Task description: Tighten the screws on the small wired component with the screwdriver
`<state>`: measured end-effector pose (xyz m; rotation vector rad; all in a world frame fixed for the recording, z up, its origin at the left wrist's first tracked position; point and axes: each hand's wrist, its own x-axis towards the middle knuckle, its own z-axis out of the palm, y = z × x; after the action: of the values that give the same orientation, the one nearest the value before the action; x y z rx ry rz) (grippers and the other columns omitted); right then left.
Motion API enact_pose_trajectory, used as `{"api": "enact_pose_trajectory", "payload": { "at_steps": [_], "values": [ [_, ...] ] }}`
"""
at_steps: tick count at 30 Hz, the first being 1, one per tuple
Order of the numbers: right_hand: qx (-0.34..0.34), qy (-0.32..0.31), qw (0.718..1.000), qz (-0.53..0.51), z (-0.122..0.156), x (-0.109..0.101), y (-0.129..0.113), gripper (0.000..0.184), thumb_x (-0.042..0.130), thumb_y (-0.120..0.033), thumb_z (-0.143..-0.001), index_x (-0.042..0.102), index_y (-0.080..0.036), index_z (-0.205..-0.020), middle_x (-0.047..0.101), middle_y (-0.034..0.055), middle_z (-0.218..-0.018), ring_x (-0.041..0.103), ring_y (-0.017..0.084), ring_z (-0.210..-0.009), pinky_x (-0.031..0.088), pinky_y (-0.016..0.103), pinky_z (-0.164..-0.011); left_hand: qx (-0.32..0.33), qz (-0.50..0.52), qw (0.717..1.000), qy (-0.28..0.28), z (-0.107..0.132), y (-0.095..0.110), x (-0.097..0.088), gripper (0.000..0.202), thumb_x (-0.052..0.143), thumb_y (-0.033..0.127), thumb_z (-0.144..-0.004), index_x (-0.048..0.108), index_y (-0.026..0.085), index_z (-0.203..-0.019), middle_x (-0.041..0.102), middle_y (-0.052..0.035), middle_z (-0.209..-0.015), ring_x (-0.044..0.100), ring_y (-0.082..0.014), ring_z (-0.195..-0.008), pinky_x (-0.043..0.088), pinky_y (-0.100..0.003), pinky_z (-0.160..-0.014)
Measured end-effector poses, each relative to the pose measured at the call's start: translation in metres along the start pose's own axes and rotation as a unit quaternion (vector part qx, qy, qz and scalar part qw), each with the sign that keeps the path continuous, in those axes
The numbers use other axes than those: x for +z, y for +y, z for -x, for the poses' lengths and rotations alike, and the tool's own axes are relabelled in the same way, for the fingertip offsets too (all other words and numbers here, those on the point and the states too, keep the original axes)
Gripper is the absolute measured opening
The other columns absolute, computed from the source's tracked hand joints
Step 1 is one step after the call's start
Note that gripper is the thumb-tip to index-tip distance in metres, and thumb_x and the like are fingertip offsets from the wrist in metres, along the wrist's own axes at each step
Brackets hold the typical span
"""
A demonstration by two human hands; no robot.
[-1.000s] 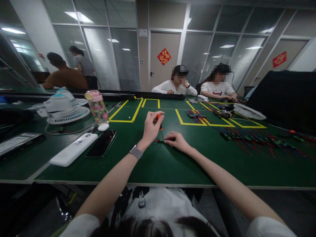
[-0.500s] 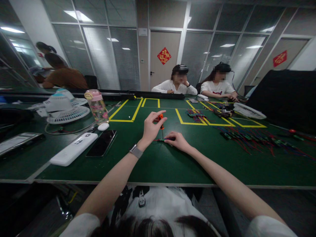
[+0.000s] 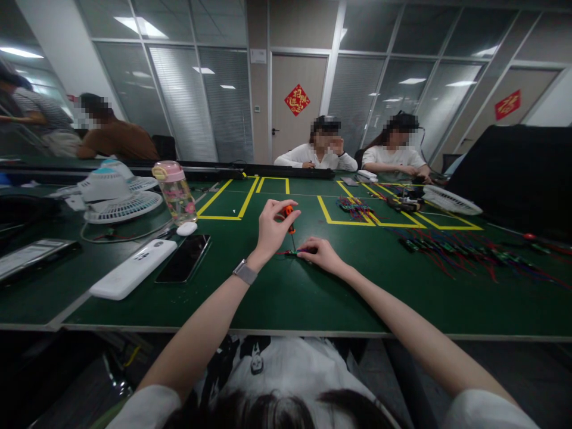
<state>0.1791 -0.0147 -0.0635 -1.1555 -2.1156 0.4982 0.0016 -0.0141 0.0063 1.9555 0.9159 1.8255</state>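
— Left grip (image 3: 269, 231) first: what has it got?

— It is clenched on a screwdriver (image 3: 290, 213). Thumb and fingertips pinch the orange handle, just above the middle of the frame.

— Which way does the tool point?

— Its long axis is close to upright. The handle is on top and the thin shaft runs straight down, with the tip meeting a green part (image 3: 291, 252) that lies on the green tabletop (image 3: 286, 298).

— And the right grip (image 3: 322, 255)?

— Its fingers are closed on the right end of the green part, holding it down against the tabletop. The green part lies lengthwise, left to right in the frame.

— Counts?

— One screwdriver, and one green part beneath it. Right of centre there is a spread of wired pieces (image 3: 447, 247), too blurred to count. A smaller heap (image 3: 355, 208) sits inside a yellow taped box. On the left are one bottle (image 3: 176, 193), one black phone (image 3: 184, 258), one white pack (image 3: 133, 268) and one fan (image 3: 118, 199). A second fan (image 3: 451, 202) is at the right. Two people sit at the far edge, and two more are at the upper left.
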Motion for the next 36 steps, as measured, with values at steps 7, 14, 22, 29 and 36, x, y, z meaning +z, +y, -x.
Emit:
{"api": "enact_pose_trajectory", "payload": {
  "at_steps": [7,14,22,29,36],
  "values": [
    [-0.003,0.0,1.0,0.0,-0.0002,0.0001,-0.0004,0.017,0.068,-0.029,-0.078,0.075,-0.017,-0.087,0.063,0.0047,-0.079,0.057,0.014,-0.067,0.044,0.026,-0.064,0.002,0.01,0.999,-0.046,0.0,0.0006,-0.0009,0.03,0.04,0.024,-0.095,0.058,0.022,-0.119,0.06,-0.0063,-0.109,0.06,-0.0145,-0.095,0.05,-0.026,-0.081],
    [-0.005,0.005,1.0,0.003,-0.0004,0.0,-0.0014,0.016,0.068,-0.027,-0.077,0.075,-0.017,-0.087,0.064,0.0047,-0.079,0.057,0.013,-0.067,0.044,0.026,-0.064,0.02,-0.024,0.999,-0.018,0.0023,0.0026,0.0005,0.02,0.058,0.029,-0.086,0.066,0.023,-0.104,0.056,-0.0038,-0.093,0.057,-0.0135,-0.086,0.05,-0.023,-0.071],
    [-0.003,0.002,1.0,-0.006,-0.0004,0.001,0.0007,0.017,0.068,-0.028,-0.078,0.075,-0.016,-0.088,0.064,0.005,-0.08,0.057,0.013,-0.066,0.044,0.026,-0.063,-0.014,0.065,0.996,-0.06,0.0024,0.0014,0.0003,0.033,0.042,0.024,-0.094,0.057,0.026,-0.123,0.061,-0.0063,-0.113,0.061,-0.0148,-0.096,0.051,-0.028,-0.081],
    [-0.004,0.003,1.0,0.002,-0.0005,0.0009,0.0007,0.016,0.068,-0.027,-0.077,0.075,-0.017,-0.088,0.064,0.0043,-0.078,0.057,0.013,-0.066,0.044,0.025,-0.064,0.006,0.021,0.999,-0.04,0.0021,0.0019,0.0025,0.028,0.058,0.028,-0.086,0.063,0.024,-0.114,0.063,-0.0025,-0.092,0.06,-0.0122,-0.08,0.05,-0.025,-0.075],
    [-0.004,0.001,1.0,0.003,-0.0001,0.0,0.0003,0.017,0.068,-0.029,-0.078,0.075,-0.017,-0.088,0.064,0.0049,-0.08,0.058,0.014,-0.068,0.045,0.026,-0.065,0.035,-0.06,0.997,-0.017,0.003,0.0057,-0.0009,0.029,0.044,0.026,-0.094,0.061,0.024,-0.117,0.057,-0.005,-0.097,0.056,-0.0138,-0.087,0.048,-0.027,-0.08]
  ]
}}
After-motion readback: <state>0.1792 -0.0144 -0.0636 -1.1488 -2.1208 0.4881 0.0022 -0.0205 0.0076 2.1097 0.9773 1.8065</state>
